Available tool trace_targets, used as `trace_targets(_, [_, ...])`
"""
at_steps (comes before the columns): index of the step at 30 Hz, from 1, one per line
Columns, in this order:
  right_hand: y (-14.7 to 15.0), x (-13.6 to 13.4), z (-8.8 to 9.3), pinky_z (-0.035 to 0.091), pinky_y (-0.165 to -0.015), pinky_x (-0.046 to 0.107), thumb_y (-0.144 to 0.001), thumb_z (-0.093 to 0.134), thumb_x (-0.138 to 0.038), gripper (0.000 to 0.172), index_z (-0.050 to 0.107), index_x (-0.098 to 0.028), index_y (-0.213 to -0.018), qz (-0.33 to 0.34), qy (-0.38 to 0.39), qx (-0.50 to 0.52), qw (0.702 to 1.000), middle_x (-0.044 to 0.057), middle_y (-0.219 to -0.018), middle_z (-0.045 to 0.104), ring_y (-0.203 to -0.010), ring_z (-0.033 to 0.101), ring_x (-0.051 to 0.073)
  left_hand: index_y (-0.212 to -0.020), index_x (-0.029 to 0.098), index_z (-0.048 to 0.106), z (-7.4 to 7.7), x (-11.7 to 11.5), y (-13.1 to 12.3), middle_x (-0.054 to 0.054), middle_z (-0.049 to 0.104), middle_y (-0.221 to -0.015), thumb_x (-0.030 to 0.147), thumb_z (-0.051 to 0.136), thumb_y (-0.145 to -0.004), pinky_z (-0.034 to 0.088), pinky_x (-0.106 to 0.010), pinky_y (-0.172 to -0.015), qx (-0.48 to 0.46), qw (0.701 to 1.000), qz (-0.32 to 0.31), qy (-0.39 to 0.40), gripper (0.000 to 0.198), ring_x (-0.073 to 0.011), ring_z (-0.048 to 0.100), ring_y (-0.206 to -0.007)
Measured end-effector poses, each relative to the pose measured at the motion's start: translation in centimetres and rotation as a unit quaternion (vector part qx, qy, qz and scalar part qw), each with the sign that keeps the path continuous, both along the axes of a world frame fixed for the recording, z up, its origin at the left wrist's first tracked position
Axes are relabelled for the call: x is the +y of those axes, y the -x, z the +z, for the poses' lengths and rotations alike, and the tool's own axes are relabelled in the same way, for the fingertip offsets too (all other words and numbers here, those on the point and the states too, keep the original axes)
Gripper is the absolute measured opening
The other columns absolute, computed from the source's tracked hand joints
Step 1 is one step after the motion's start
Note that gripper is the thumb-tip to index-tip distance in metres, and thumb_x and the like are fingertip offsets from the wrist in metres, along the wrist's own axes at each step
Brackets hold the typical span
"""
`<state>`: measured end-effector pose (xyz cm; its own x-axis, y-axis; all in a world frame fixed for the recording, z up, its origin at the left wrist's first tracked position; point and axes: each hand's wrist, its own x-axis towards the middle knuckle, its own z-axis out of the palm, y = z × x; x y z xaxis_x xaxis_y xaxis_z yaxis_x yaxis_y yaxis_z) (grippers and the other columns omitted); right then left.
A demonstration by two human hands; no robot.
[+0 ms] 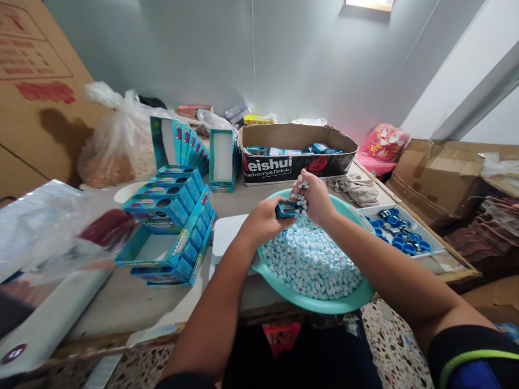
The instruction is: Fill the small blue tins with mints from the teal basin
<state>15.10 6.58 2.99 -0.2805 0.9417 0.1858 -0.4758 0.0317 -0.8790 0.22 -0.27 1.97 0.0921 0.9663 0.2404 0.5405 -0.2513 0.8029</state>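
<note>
Head view shows the left hand (263,219) closed around a small blue rectangular candy container (286,209), held just above the far rim of a round teal plastic basin (324,304) heaped with small pale blue and white candy pellets (310,259). The right hand (314,197) is cupped at the container's mouth, its grip narrow around a clutch of pellets and tipped toward the opening, so the filling of this one container looks to be mid-way: some pellets are at the opening, and how full it is cannot be told. Much seems left, since the basin is still heaped; the pellets are far too many to count. Right of the basin, a shallow white tray (425,233) holds loose round blue caps (399,232), roughly a dozen and a half, none yet on the held container. Left of the basin, on the grey surface (133,294), four flat blue printed display cartons (162,208) lie stacked in steps over an open blue display tray (162,254), with several more cartons standing upright behind them. One brown cardboard box with black lettering (295,154) at the back holds a few blue packets, at least three visible. One basin, one cap tray and one held container are in view.
</note>
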Motion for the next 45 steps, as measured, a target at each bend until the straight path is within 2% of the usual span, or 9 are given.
trace_targets(7, [-0.07,0.35,-0.47,0.039,-0.052,0.025,-0.078,0.078,-0.053,0.046,0.05,-0.019,-0.068,-0.007,-0.022,0.021,1.0,-0.003,-0.063,0.046,-0.053,0.05,0.011,-0.114,0.023,0.071,0.54,-0.37,-0.04,-0.001,0.075,-0.1,0.037,0.08,-0.075,0.048,-0.025,-0.077,0.043,0.999,-0.009,0.032,0.042,-0.0159,0.068,-0.089])
trace_targets(16, [-0.09,0.41,-0.19,0.04,-0.051,0.025,-0.077,0.078,-0.057,0.048,0.049,-0.02,-0.068,-0.006,-0.025,0.001,1.0,-0.004,-0.062,0.046,-0.053,0.051,0.011,-0.113,0.022,0.072,0.45,-0.16,-0.03,-0.002,0.075,-0.098,0.042,0.082,-0.074,0.049,-0.026,-0.078,0.054,0.998,0.025,0.011,0.045,-0.0165,0.067,-0.088])
trace_targets(21, [-0.23,0.31,-0.04,0.043,-0.054,0.026,-0.082,0.074,-0.06,0.05,0.049,-0.02,-0.069,-0.002,-0.017,-0.008,1.0,-0.004,-0.062,0.046,-0.052,0.051,0.01,-0.113,0.021,0.073,0.47,-0.15,0.0,-0.002,0.075,-0.099,0.041,0.084,-0.072,0.05,-0.024,-0.078,0.039,0.998,0.043,-0.01,0.047,-0.0159,0.068,-0.089])
trace_targets(25, [-0.29,0.3,-0.05,0.041,-0.052,0.026,-0.084,0.073,-0.061,0.05,0.05,-0.019,-0.069,-0.004,-0.038,-0.01,0.999,-0.003,-0.062,0.048,-0.051,0.053,0.01,-0.113,0.019,0.073,0.21,0.11,0.24,-0.003,0.075,-0.097,0.047,0.086,-0.07,0.049,-0.024,-0.076,0.028,0.998,0.054,-0.011,0.053,-0.0155,0.067,-0.086])
trace_targets(30, [-0.29,0.34,-0.14,0.046,-0.057,0.029,-0.084,0.073,-0.06,0.049,0.05,-0.02,-0.068,-0.002,-0.071,-0.004,0.997,-0.006,-0.058,0.041,-0.046,0.048,0.01,-0.111,0.019,0.072,0.09,0.2,0.36,-0.003,0.076,-0.103,0.042,0.086,-0.071,0.051,-0.024,-0.08,-0.007,0.999,0.045,-0.016,0.048,-0.0158,0.069,-0.091])
trace_targets(34, [-0.2,0.26,-0.25,0.05,-0.063,0.028,-0.084,0.073,-0.06,0.047,0.054,-0.02,-0.07,0.004,-0.102,-0.012,0.995,-0.003,-0.066,0.048,-0.058,0.055,0.011,-0.111,0.02,0.072,0.32,0.03,0.3,-0.002,0.075,-0.1,0.043,0.085,-0.072,0.05,-0.025,-0.078,0.008,0.999,0.046,-0.012,0.047,-0.0158,0.069,-0.09])
trace_targets(40, [-0.17,-0.19,-0.2,0.054,-0.078,0.029,-0.091,0.067,-0.064,0.046,0.069,-0.018,-0.088,0.052,-0.199,-0.063,0.977,0.003,-0.082,0.063,-0.079,0.064,0.016,-0.118,0.023,0.071,0.43,0.05,0.32,-0.001,0.076,-0.105,0.039,0.084,-0.073,0.051,-0.026,-0.084,0.018,0.999,0.033,-0.004,0.05,-0.017,0.07,-0.097])
trace_targets(45, [-0.23,-0.35,0.06,0.055,-0.089,0.034,-0.092,0.063,-0.071,0.053,0.069,-0.019,-0.096,0.096,-0.204,-0.052,0.973,0.006,-0.097,0.067,-0.092,0.067,0.019,-0.118,0.022,0.07,0.24,0.15,0.32,-0.003,0.077,-0.109,0.044,0.083,-0.074,0.053,-0.028,-0.087,0.002,0.999,0.038,0.001,0.051,-0.0193,0.071,-0.101])
